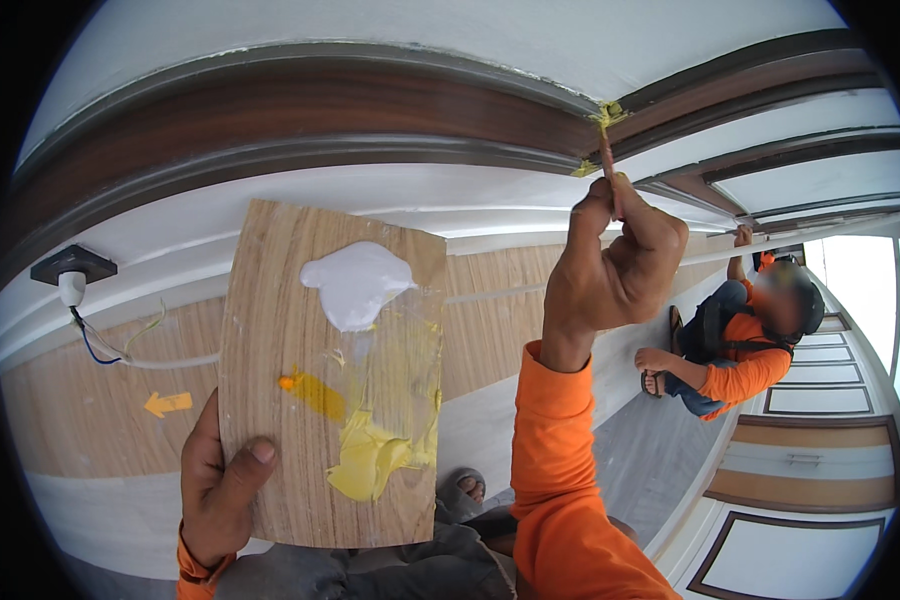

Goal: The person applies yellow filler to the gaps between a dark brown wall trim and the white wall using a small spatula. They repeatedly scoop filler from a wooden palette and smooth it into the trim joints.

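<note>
My left hand (222, 485) grips the lower left edge of a wood-grain board (275, 310), thumb on its face. On the board lie a blob of white paste (357, 285), a smear of yellow paste (368, 460) and a small orange-yellow streak (317, 394). Raised at the upper right, my right hand (620, 255) pinches a thin reddish-brown tool (607, 160), seen nearly edge-on, so its exact kind is unclear. The tool's tip touches yellow filler (611, 113) at the corner joint of the dark brown wooden trim (320, 110). More yellow filler (585, 168) sits on the trim's lower edge.
A black-plated outlet with a white fitting (72, 285) and loose wires is at the left, above an orange arrow sticker (168, 404). Another person (745, 345) in orange squats at the right, one hand raised. Framed cabinet panels (810, 460) line the right side.
</note>
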A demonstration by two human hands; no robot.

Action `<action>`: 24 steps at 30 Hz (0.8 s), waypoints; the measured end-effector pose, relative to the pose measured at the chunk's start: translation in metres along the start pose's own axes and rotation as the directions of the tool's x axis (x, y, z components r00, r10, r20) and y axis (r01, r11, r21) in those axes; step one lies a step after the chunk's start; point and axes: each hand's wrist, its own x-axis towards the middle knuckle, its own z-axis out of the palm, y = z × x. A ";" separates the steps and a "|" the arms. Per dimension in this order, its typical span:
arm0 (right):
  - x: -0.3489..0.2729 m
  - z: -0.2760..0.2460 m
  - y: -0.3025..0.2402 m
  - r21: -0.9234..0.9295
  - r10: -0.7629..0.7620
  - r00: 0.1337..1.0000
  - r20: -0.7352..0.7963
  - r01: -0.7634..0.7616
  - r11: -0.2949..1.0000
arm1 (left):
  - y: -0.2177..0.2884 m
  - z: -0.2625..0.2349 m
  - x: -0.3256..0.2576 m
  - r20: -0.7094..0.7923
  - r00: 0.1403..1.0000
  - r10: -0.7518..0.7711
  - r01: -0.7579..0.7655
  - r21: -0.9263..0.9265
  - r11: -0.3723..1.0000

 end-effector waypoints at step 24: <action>0.000 0.039 -0.044 0.768 0.779 0.624 -0.068 -0.465 0.440 | -0.005 -0.007 -0.011 -0.123 0.991 0.050 -0.047 0.030 0.998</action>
